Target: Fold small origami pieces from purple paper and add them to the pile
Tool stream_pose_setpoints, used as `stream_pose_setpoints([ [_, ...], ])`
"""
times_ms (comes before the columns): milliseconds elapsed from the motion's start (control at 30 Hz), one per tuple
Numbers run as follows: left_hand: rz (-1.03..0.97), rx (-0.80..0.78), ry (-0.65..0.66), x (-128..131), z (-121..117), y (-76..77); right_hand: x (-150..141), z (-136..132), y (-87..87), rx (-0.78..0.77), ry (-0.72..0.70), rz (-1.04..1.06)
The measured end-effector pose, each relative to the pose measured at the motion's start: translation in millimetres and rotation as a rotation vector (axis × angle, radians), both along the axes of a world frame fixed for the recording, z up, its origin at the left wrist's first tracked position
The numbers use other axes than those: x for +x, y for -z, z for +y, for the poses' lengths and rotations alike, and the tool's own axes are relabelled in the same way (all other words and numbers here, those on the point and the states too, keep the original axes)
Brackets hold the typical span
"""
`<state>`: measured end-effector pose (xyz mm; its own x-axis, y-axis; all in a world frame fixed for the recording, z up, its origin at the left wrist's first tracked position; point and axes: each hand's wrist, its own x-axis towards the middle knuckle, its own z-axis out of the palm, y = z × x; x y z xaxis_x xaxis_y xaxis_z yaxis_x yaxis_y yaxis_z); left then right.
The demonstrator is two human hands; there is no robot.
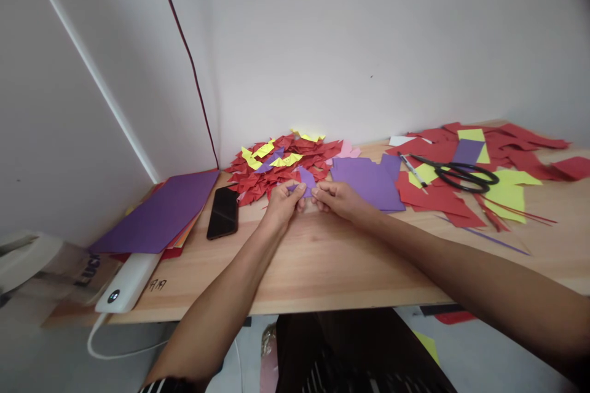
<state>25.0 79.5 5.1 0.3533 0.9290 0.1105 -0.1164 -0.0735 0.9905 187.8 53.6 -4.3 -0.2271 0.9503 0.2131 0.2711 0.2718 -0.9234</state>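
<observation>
Between my two hands, above the wooden table, is a small folded piece of purple paper [307, 179]. My left hand [284, 201] pinches its left side between thumb and fingers. At its right side my right hand [337, 198] pinches it too. One purple point sticks up between the fingertips; the lower part is partly hidden by the fingers. Just behind lies a heap of folded red paper pieces [258, 183], with a few yellow and purple ones on top. Beside my right hand rests a stack of purple paper [366, 183].
Black-handled scissors [465, 177] and a pen [412, 170] lie among red scraps [442, 204] and yellow scraps [507, 196] on the right. Leftward are a phone [223, 214], purple sheets [161, 212] and a white power bank [126, 285] with a cable. A wall stands behind the table.
</observation>
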Motion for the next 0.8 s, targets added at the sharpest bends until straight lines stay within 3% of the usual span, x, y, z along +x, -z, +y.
stream_pose_setpoints([
  [267, -0.111, -0.1, 0.072, 4, 0, 1.8, 0, 1, -0.3, -0.008, -0.007, 0.033],
  [600, -0.087, -0.106, -0.073, 2, 1, 2.8, -2, 1, 5.2, 0.019, -0.043, -0.049],
  [800, -0.15, -0.195, 0.044, 0, 3, 1.5, -1, 0, 2.2, 0.02, -0.094, -0.036],
])
